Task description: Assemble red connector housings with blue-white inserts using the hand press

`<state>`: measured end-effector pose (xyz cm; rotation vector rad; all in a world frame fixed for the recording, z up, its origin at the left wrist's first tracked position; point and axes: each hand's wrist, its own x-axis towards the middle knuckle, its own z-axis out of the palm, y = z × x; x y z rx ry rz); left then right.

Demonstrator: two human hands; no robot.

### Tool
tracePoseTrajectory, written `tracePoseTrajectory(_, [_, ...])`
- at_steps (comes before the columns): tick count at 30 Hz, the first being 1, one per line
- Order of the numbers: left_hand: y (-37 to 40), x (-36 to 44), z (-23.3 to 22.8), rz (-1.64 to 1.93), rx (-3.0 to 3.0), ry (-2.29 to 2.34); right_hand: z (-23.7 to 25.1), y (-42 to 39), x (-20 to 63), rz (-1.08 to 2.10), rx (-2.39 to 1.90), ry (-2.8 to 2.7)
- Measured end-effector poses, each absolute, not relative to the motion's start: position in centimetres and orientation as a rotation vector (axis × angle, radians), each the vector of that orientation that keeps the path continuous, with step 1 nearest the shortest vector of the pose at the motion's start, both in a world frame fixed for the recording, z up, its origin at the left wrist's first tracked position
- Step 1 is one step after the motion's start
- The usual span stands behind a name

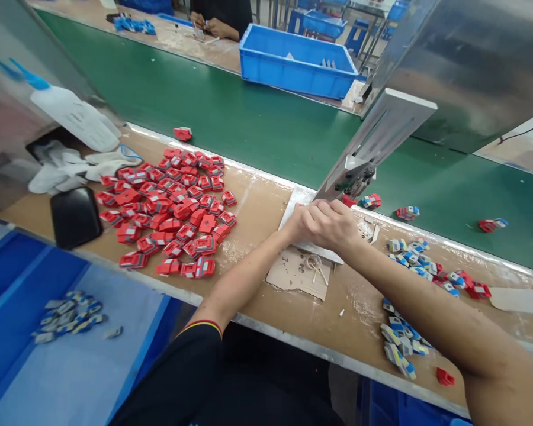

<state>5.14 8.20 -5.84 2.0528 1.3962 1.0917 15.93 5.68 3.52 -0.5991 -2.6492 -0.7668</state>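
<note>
the light is bright and even, with soft small shadows. shiny metal panels [471, 65] at the upper right look blurry. the edges of the frame bend and stretch.

Bare board [257, 207] between red parts pile [169, 210] and hands; press arm [373, 148] blocks above.

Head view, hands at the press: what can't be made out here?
- Head view: whatever the left hand and right hand hold is hidden, since the hands overlap.
- The press tip is partly hidden behind the hands.
- Markings on the red parts are too small to read.
- The white bottle is blurred by the shiny panel.
- The far person's hands are cut off by the top edge.
</note>
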Motion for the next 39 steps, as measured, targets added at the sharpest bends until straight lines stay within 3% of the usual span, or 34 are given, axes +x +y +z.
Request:
tracePoseTrajectory(5, [6.1,2.9,-3.0,0.849,2.152,1.415,4.0,5.4,16.2,-0.649,-0.478,-2.638])
tracePoseTrajectory(11, [4.4,-8.6,0.4,0.55,2.138,1.907,6.3,-0.2,20.8,0.159,-0.479,-2.511])
tracePoseTrajectory(15, [6.2,-15.2,0.9,-0.032,2.018,2.017,4.2,-2.4,24.8,0.372,-0.816,-2.056])
tracePoseTrajectory(21, [9.8,-17.2,0.3,-0.191,2.066,1.81,-0.4,-2.7,26.0,0.48,-1.022,-2.057])
tracePoseTrajectory(23, [10.1,-17.5,0.2,-0.073,2.112,1.779,-1.3,-2.8,25.9,0.519,-1.014,-2.13])
tracePoseTrajectory(29, [4.3,-12.8,0.2,0.991,2.137,1.387,-3.3,-3.5,25.4,0.57,-1.035,-2.345])
tracePoseTrajectory(34, [-0.3,-3.9,-1.5,1.239,1.963,1.129,-4.8,-3.2,24.2,0.498,-1.028,-2.406])
tracePoseTrajectory(39, [-0.2,-1.3,-5.4,1.373,1.476,1.064,-5.1,-2.9,23.1,0.287,-1.072,-2.304])
